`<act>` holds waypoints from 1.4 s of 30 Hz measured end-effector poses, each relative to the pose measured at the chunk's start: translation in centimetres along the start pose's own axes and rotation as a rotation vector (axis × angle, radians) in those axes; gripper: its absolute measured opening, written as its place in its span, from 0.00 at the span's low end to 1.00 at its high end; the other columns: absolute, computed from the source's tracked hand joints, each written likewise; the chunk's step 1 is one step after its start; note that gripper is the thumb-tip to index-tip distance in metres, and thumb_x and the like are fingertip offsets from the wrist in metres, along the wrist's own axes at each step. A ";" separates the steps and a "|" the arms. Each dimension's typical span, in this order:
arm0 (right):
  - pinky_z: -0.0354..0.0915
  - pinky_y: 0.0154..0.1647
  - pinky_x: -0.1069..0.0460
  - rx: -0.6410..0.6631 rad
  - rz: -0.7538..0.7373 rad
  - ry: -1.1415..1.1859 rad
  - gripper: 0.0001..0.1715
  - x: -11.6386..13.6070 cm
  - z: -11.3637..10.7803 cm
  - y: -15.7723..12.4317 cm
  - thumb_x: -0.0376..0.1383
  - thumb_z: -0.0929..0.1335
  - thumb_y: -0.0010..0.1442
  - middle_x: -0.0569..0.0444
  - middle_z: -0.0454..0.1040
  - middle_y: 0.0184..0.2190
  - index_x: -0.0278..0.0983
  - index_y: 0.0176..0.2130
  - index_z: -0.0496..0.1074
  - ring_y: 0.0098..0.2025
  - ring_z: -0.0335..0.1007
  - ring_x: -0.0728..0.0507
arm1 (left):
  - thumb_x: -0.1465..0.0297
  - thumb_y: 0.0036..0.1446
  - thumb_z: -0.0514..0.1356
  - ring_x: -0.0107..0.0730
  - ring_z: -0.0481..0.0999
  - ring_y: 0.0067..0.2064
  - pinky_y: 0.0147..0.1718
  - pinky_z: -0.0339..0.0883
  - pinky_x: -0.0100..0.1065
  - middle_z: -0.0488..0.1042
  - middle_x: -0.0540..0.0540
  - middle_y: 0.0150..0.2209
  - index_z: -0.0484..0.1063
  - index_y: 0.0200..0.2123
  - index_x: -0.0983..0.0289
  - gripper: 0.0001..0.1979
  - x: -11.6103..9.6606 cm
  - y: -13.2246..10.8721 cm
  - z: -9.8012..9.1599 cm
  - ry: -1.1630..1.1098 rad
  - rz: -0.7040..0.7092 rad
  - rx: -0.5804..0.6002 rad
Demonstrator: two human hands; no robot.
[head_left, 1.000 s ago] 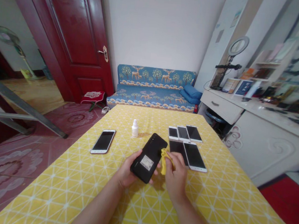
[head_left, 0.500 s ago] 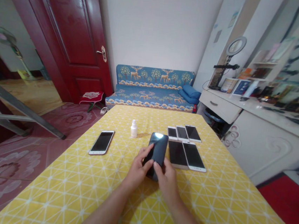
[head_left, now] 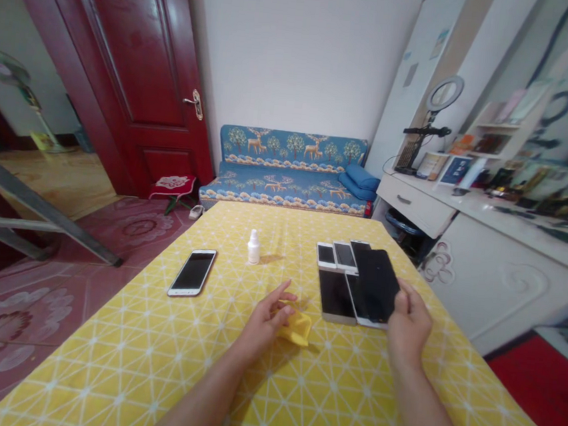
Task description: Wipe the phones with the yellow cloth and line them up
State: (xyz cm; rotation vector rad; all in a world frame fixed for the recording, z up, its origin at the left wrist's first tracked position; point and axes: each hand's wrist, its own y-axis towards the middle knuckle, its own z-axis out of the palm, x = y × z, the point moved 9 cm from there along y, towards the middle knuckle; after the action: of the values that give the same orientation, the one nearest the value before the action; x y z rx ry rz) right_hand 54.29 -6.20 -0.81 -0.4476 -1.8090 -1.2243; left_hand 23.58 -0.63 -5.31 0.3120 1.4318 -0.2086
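The open left hand [head_left: 266, 322] rests released beside a crumpled yellow cloth [head_left: 297, 327]; the right hand [head_left: 408, 325] grasps a black smartphone [head_left: 376, 285] over other phones [head_left: 335, 295].

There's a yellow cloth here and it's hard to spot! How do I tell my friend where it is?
Find the yellow patterned tablecloth. Near the person's left hand, in front of the phones, sits a small crumpled cloth. It is plain yellow with no white lines, so it stands out from the tablecloth under it.
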 end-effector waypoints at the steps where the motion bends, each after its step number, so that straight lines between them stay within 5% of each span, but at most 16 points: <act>1: 0.61 0.54 0.43 -0.056 0.009 -0.106 0.26 -1.1 -1.4 0.9 0.39 0.59 0.59 0.41 0.74 0.49 0.30 0.51 0.72 0.52 0.69 0.37 | 0.60 0.54 0.62 0.34 0.72 0.41 0.37 0.68 0.34 0.71 0.61 0.50 0.61 0.61 0.61 0.33 0.0 0.1 -0.1 -0.006 -0.003 -0.011; 6: 0.63 0.38 0.40 -0.025 0.301 -0.603 0.28 -6.9 -4.3 2.5 0.35 0.59 0.55 0.37 0.77 0.40 0.32 0.51 0.74 0.41 0.71 0.31 | 0.60 0.52 0.63 0.34 0.74 0.40 0.34 0.69 0.32 0.72 0.61 0.48 0.63 0.59 0.63 0.32 -0.2 0.1 -0.5 -0.037 -0.007 -0.045; 10: 0.61 0.36 0.39 0.052 0.298 -0.641 0.25 -8.1 -3.1 2.5 0.35 0.61 0.52 0.40 0.77 0.32 0.37 0.47 0.78 0.36 0.70 0.32 | 0.61 0.51 0.64 0.34 0.74 0.38 0.35 0.70 0.33 0.73 0.61 0.46 0.65 0.58 0.63 0.32 -0.1 0.0 -0.9 -0.051 -0.037 -0.071; 14: 0.60 0.42 0.37 0.063 0.218 -0.644 0.23 -7.5 -2.3 2.7 0.35 0.61 0.53 0.40 0.76 0.39 0.37 0.44 0.79 0.42 0.68 0.32 | 0.62 0.52 0.63 0.34 0.75 0.38 0.37 0.70 0.34 0.72 0.61 0.46 0.64 0.58 0.65 0.31 0.3 0.0 -0.9 -0.034 -0.058 -0.080; 17: 0.58 0.50 0.37 0.045 0.074 -0.596 0.22 -4.9 -1.5 2.4 0.37 0.61 0.56 0.40 0.71 0.48 0.35 0.45 0.77 0.50 0.64 0.32 | 0.63 0.55 0.60 0.36 0.74 0.40 0.36 0.71 0.35 0.72 0.62 0.47 0.62 0.60 0.65 0.30 0.7 0.2 -0.8 0.023 -0.036 -0.073; 20: 0.57 0.56 0.41 0.156 -0.204 -0.357 0.21 0.6 1.6 -0.1 0.40 0.61 0.61 0.43 0.71 0.49 0.35 0.46 0.75 0.53 0.64 0.37 | 0.65 0.58 0.56 0.40 0.73 0.45 0.41 0.70 0.39 0.71 0.61 0.48 0.65 0.58 0.63 0.24 -0.4 0.5 -2.5 0.259 0.127 -0.159; 23: 0.63 0.52 0.46 0.561 -0.351 -0.031 0.19 6.2 6.9 -5.7 0.40 0.60 0.64 0.46 0.72 0.47 0.38 0.49 0.72 0.49 0.68 0.42 | 0.69 0.58 0.54 0.43 0.68 0.53 0.53 0.62 0.45 0.70 0.60 0.50 0.69 0.54 0.61 0.20 -3.4 0.0 -6.2 0.714 0.371 -0.393; 25: 0.61 0.56 0.44 0.853 -0.428 -0.021 0.20 9.3 9.9 -10.7 0.41 0.62 0.63 0.48 0.72 0.51 0.41 0.52 0.71 0.53 0.66 0.41 | 0.70 0.58 0.52 0.45 0.65 0.55 0.56 0.57 0.47 0.69 0.61 0.50 0.68 0.55 0.61 0.21 -5.0 -0.7 -9.5 0.999 0.408 -0.605; 28: 0.52 0.62 0.40 1.106 -0.468 -0.144 0.34 11.1 12.1 -16.3 0.45 0.71 0.53 0.47 0.63 0.60 0.41 0.57 0.67 0.62 0.56 0.36 | 0.68 0.58 0.52 0.53 0.59 0.59 0.57 0.51 0.52 0.65 0.68 0.54 0.64 0.59 0.68 0.25 -5.7 -1.5 -14.5 1.304 0.222 -0.864; 31: 0.42 0.66 0.38 1.225 -0.429 -0.229 0.37 10.8 12.7 -18.7 0.44 0.71 0.54 0.47 0.57 0.64 0.39 0.61 0.62 0.66 0.48 0.36 | 0.65 0.56 0.55 0.61 0.58 0.59 0.55 0.50 0.55 0.63 0.76 0.54 0.61 0.59 0.76 0.30 -4.7 -1.8 -17.6 1.464 -0.089 -0.935; 34: 0.40 0.67 0.39 1.244 -0.416 -0.246 0.29 10.2 12.6 -18.8 0.40 0.68 0.59 0.47 0.58 0.64 0.37 0.59 0.65 0.66 0.48 0.39 | 0.63 0.57 0.54 0.60 0.61 0.57 0.54 0.51 0.51 0.63 0.76 0.54 0.59 0.60 0.76 0.31 -3.8 -1.8 -18.5 1.522 -0.243 -0.914; 42: 0.55 0.61 0.45 1.156 -0.461 -0.168 0.16 11.3 12.3 -17.5 0.32 0.67 0.59 0.48 0.71 0.53 0.37 0.48 0.74 0.58 0.61 0.41 | 0.52 0.51 0.56 0.62 0.67 0.50 0.44 0.59 0.47 0.69 0.74 0.48 0.56 0.62 0.70 0.40 -4.9 -2.7 -19.7 1.484 -0.401 -0.935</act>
State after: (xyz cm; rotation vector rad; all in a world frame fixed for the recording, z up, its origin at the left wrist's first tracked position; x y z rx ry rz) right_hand 30.22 -5.24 -2.87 0.5619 -2.4797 -0.2296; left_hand 3.56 3.15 -2.86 -0.7917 2.8311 0.5060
